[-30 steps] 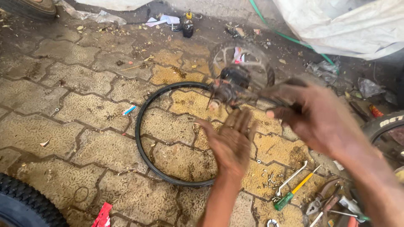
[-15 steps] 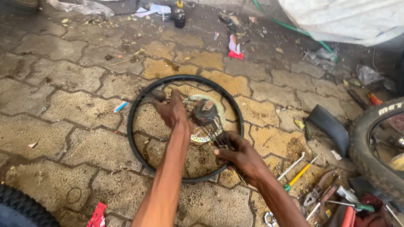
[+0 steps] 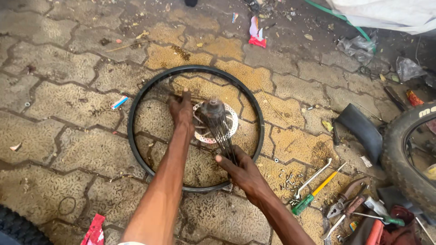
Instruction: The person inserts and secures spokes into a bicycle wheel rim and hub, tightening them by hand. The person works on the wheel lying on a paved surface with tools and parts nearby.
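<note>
A black wheel rim (image 3: pixel 136 104) lies flat on the paved ground. Inside it sits a hub (image 3: pixel 212 109) with a silver brake disc (image 3: pixel 230 122) and a bundle of loose spokes (image 3: pixel 225 138) fanning toward me. My left hand (image 3: pixel 181 109) reaches over the rim, just left of the hub; whether its fingers touch a spoke near the far side I cannot tell. My right hand (image 3: pixel 240 170) is closed around the near ends of the spoke bundle, above the rim's near edge.
A wrench (image 3: pixel 313 178), a yellow-and-green screwdriver (image 3: pixel 315 189), pliers (image 3: pixel 347 204) and small nuts (image 3: pixel 285 180) lie at the right. A tyre (image 3: pixel 402 154) and a black rubber piece (image 3: pixel 363 129) sit at the right edge. Another tyre (image 3: pixel 18 229) is at bottom left. Litter is scattered about.
The hub with its spokes came down from the air into the middle of the rim. My left hand moved to the hub's left, my right gathered the spoke ends.
</note>
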